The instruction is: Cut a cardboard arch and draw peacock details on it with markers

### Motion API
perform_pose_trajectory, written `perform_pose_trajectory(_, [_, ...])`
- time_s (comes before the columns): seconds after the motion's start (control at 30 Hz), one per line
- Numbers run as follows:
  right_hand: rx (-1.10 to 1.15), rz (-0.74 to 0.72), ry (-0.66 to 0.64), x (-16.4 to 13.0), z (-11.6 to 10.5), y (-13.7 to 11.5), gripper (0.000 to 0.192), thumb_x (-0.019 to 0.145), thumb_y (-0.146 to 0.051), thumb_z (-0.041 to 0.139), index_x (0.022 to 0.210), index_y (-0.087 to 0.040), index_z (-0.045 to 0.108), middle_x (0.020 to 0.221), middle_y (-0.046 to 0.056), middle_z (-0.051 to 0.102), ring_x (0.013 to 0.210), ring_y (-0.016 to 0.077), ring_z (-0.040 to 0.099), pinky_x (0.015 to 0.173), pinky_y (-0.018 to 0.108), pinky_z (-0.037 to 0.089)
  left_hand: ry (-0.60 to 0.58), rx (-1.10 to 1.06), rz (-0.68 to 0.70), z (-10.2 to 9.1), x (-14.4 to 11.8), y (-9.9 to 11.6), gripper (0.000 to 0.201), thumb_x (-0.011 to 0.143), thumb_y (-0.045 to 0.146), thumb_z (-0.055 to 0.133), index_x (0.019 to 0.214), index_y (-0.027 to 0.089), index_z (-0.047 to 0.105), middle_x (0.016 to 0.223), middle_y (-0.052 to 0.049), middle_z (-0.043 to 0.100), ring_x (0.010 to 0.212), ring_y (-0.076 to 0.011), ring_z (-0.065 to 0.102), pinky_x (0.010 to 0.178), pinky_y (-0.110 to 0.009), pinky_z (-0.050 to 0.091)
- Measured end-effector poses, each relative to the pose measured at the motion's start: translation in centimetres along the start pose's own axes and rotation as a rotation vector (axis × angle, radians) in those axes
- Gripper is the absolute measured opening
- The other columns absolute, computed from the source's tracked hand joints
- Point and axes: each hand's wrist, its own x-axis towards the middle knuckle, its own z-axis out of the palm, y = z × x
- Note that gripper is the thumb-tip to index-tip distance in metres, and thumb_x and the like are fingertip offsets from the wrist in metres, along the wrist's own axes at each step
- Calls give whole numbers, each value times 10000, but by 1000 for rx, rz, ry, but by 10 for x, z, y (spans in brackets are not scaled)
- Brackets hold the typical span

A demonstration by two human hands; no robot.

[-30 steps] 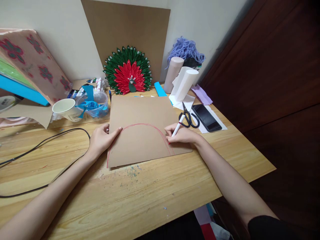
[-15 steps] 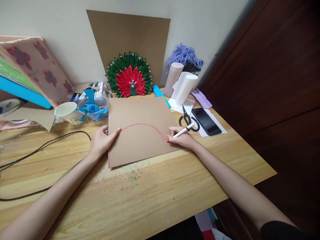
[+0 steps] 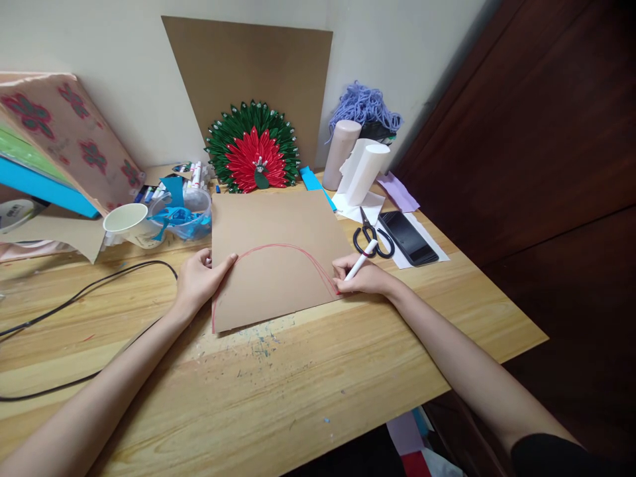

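Note:
A brown cardboard sheet (image 3: 273, 285) lies on the wooden table, with a red arch drawn across it in several overlapping strokes. At its left edge my left hand (image 3: 201, 281) grips the sheet, thumb on top and the other fingers curled at the side, partly hidden. My right hand (image 3: 368, 277) is closed around a white marker (image 3: 356, 266). The marker's red tip meets the cardboard near its lower right corner, at the right end of the arch. Black-handled scissors (image 3: 368, 232) lie just beyond my right hand.
Behind the sheet stands a green and red ribbon peacock (image 3: 256, 156) before upright cardboard (image 3: 258, 66). To the left are a paper cup (image 3: 132, 228), a tub of blue scraps (image 3: 191, 225) and a black cable (image 3: 99, 281). A phone (image 3: 408, 238) and white roll (image 3: 368, 175) sit right.
My right hand has moved the marker tip slightly down and right, extending the red stroke toward the sheet's lower edge. The marker stands more upright. My left hand keeps its hold.

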Motion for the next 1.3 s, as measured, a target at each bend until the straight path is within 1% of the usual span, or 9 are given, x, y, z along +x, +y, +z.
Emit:
perform_pose_trajectory(0.2, [62,-2,-123,-3,0,-2,277,637,-182,628,498,-175,389,464,-64,451,449,76,453,426,181,270,-14,3,29,0,1,-4,431,660,589,570,764,178,645,752,-54,694,723,-240,623,533,-263,409])
perform_pose_trajectory(0.27, [160,5,-77,-4,-1,-4,284,659,-234,653,523,-178,409,461,-50,498,457,95,510,430,186,326,-29,-59,42,0,1,-4,441,661,582,582,793,167,648,788,-65,700,756,-244,629,554,-266,433])
perform_pose_trajectory(0.43, [285,-20,591,4,-18,-5,247,793,-433,561,818,-188,547,652,21,673,504,111,575,443,202,403,-41,-333,108,1,-5,0,429,675,536,622,858,149,611,891,-73,695,779,-214,636,621,-264,486])
perform_pose_trajectory(0.57, [202,-92,971,6,-35,0,333,804,-448,550,1020,-196,579,1057,100,668,987,215,628,764,307,512,56,-396,172,-1,-10,1,321,723,493,602,763,179,549,783,-17,648,669,-154,592,553,-224,445])
perform_pose_trajectory(0.77, [430,78,523,-4,-26,-4,430,695,-414,694,1060,-201,619,1070,100,683,935,270,656,797,374,529,159,-332,257,-3,-12,-2,332,798,487,513,641,200,458,566,49,414,499,-100,380,473,-214,316])
perform_pose_trajectory(0.9, [598,82,627,-5,-24,-9,416,674,-399,717,1039,-225,618,1035,78,701,900,258,672,781,373,542,119,-351,315,-2,-10,-5,331,863,455,416,666,199,486,607,30,472,573,-125,439,542,-223,358])
perform_pose_trajectory(1.03, [640,96,755,-10,-44,-5,405,644,-408,724,999,-241,624,1009,83,705,874,280,676,722,385,557,138,-258,371,-4,-12,-7,304,879,434,408,819,193,582,711,-1,589,647,-148,526,609,-234,396])
perform_pose_trajectory(1.2, [652,125,775,-19,-63,3,345,659,-392,704,980,-278,646,1084,141,666,955,316,651,712,371,553,318,178,422,-15,-1,1,315,884,399,440,1087,207,584,759,-37,635,708,-179,587,633,-251,386])
perform_pose_trajectory(1.3, [645,119,802,-20,-63,3,353,644,-401,708,985,-319,667,1102,145,656,1018,335,622,745,385,549,270,441,371,-20,13,11,319,873,342,473,1135,187,568,883,-94,667,824,-222,604,654,-276,380])
